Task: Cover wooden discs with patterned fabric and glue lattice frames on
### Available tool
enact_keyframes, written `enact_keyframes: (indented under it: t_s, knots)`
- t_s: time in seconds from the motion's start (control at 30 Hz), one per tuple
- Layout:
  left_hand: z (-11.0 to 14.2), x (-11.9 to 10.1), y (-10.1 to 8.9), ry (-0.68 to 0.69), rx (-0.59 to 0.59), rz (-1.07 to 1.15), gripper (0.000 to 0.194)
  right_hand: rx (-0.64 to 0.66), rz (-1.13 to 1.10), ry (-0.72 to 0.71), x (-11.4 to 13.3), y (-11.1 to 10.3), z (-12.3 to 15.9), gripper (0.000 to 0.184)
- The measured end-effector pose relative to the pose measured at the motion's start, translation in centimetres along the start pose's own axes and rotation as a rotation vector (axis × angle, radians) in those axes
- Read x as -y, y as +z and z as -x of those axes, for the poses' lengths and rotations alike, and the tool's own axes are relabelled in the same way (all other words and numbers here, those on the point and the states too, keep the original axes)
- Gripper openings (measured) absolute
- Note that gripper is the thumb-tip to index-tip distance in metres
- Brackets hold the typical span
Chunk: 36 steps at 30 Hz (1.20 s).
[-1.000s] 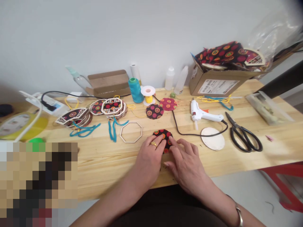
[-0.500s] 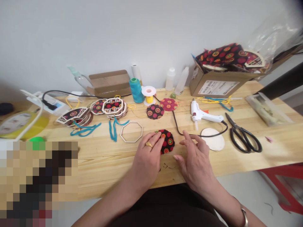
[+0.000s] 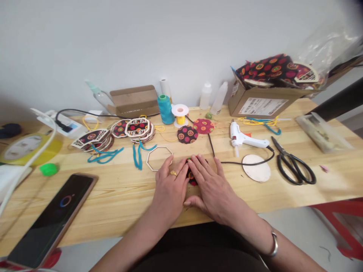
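Both hands lie over a dark patterned fabric piece (image 3: 192, 178) on the wooden table, covering most of it. My left hand (image 3: 171, 189) rests on its left edge, fingers stretched out, a gold ring on one finger. Flat across the right part lies my right hand (image 3: 211, 185), its fingers extended and thumb apart. An octagonal wooden frame (image 3: 148, 163) sits just beyond my left fingers. Farther back are a dark fabric circle (image 3: 187, 135) and a red fabric circle (image 3: 203, 126). A pale oval disc (image 3: 256, 169) lies to the right of my right hand.
At the right are a white glue gun (image 3: 246, 139) with its black cord and black-handled scissors (image 3: 293, 162). Fabric fills a cardboard box (image 3: 255, 102). Teal thread (image 3: 165, 109), a yellow spool (image 3: 180, 113) and framed ornaments (image 3: 138, 128) stand behind; a phone (image 3: 53, 219) lies front left.
My right hand has moved left and down onto the fabric piece, now lying flat over it. My left hand stays at the left edge, its fingers slightly more spread.
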<state>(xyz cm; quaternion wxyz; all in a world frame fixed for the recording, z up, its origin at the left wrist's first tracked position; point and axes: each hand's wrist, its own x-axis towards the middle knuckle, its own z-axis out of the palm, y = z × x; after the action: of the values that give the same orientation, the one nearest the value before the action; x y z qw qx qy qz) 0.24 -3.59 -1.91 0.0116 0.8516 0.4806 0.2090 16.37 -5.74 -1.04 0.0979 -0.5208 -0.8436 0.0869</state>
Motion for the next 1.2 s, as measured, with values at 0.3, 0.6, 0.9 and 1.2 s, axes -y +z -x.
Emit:
enact_keyframes:
  t_s: [0.3, 0.6, 0.9, 1.2]
  knots:
    - [0.2, -0.4, -0.4, -0.024, 0.017, -0.083, 0.031, 0.035, 0.004, 0.006, -0.1, 0.1, 0.1, 0.076]
    - [0.2, 0.6, -0.6, -0.031, -0.194, 0.028, 0.034, 0.018, 0.002, 0.001, 0.0, 0.2, 0.1, 0.075]
    - [1.1, 0.2, -0.7, 0.073, -0.083, -0.056, 0.035, 0.0, 0.01, -0.004, -0.1, 0.3, 0.2, 0.074]
    - [1.4, 0.9, -0.4, -0.055, -0.094, 0.183, 0.042, -0.015, 0.05, -0.064, 0.1, -0.4, 0.5, 0.078]
